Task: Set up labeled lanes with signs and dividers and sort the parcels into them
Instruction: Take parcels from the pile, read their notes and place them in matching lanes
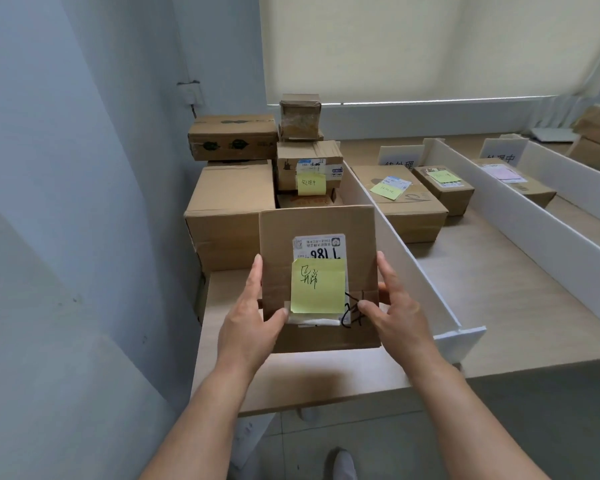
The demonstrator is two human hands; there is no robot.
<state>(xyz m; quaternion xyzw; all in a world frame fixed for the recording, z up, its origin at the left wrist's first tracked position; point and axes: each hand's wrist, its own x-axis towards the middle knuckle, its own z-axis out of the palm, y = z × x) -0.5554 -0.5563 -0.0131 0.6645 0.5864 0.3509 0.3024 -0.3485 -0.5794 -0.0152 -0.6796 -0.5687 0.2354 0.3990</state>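
I have the cardboard parcel (317, 230) held up between both hands above the near left corner of the table (499, 306). My left hand (253, 320) grips its left edge, thumb on the front face beside the yellow sticky note (317, 285). My right hand (395, 310) clasps the right edge, thumb on the face and fingers behind. The parcel sits just left of the nearest white divider (413, 265), in front of the stacked boxes (232, 202).
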